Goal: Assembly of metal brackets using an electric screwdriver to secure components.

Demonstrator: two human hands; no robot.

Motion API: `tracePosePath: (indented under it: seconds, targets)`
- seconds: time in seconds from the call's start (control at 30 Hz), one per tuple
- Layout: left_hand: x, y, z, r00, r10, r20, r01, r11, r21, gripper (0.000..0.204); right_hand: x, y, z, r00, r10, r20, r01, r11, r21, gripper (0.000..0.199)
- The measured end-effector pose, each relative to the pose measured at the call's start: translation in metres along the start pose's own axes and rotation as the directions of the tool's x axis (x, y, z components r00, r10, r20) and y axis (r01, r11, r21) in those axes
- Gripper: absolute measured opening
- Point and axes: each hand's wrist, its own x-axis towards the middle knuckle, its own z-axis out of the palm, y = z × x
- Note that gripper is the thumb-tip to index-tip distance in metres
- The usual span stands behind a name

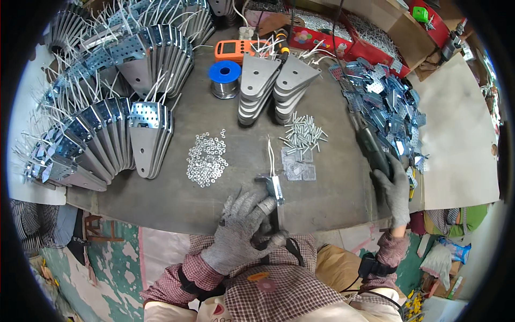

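The left hand [241,228] in a grey glove has its fingers [252,206] wrapped around a grey metal bracket with white wires [274,185] on the tabletop [177,198], while the right hand [394,190] grips a dark power tool [370,142].

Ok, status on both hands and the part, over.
Left hand gripping the grey metal bracket with white wires at table edge. Right hand closed on the dark power screwdriver. Screws and washers lie apart, nothing blocking.

A dark grey worktable [177,201] stands over a worn green-and-white floor [115,257], evenly lit.
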Motion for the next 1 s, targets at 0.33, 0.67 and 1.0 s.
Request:
tracePosePath:
  seconds: [0.33, 0.67, 1.0]
  targets:
    - [0.003, 0.005, -0.002, 0.997, -0.069, 0.045, 0.065, 0.995, 0.08, 0.083, -0.016, -0.143, 0.048, 0.99, -0.114, -0.083, -0.039, -0.784, 0.62, 0.059]
    - [0.013, 0.009, -0.004, 1.0, -0.009, -0.008, 0.009, 1.0, 0.004, 0.078, -0.025, -0.139, 0.09, 0.967, 0.15, 0.206, 0.064, -0.925, 0.374, 0.035]
    - [0.017, 0.011, -0.005, 0.999, 0.048, -0.002, -0.047, 0.994, 0.099, 0.078, -0.022, -0.146, 0.086, 0.981, 0.124, 0.151, 0.063, -0.932, 0.358, 0.035]
